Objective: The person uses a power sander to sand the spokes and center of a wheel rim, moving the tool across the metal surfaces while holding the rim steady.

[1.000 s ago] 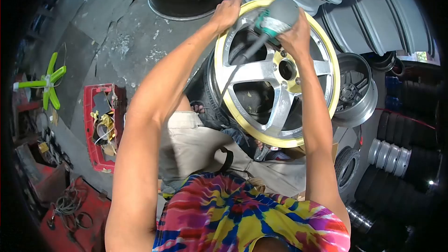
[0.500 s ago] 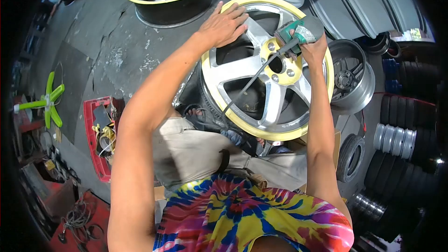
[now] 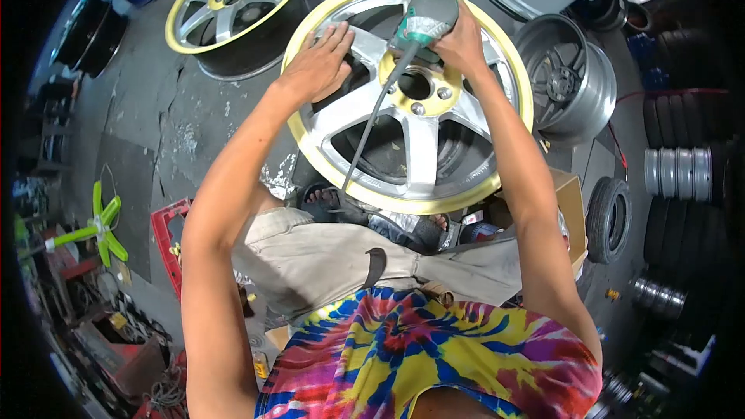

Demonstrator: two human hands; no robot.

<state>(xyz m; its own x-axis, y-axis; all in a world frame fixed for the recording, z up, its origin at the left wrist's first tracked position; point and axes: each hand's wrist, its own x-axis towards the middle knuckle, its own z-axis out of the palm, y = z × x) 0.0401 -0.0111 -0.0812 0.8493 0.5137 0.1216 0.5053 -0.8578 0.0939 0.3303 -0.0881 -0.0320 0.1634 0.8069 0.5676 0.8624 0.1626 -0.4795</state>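
A silver five-spoke alloy wheel with yellow tape on its rim and hub lies in front of me on a tyre. My left hand rests flat on a spoke at the wheel's upper left, fingers spread. My right hand grips a grey and green power sander, pressed on the wheel's far side just above the hub. The sander's cord runs down across the wheel toward my lap.
A second yellow-taped wheel lies on the concrete floor at upper left. Bare silver rims and stacked tyres stand at right. A red crate, a green fan blade and clutter sit at left. A cardboard box is by my right knee.
The view has tilted so the wheel sits lower and more central. My right hand moved the sander from right of the hub to above it. My left hand slid from the rim onto a spoke.
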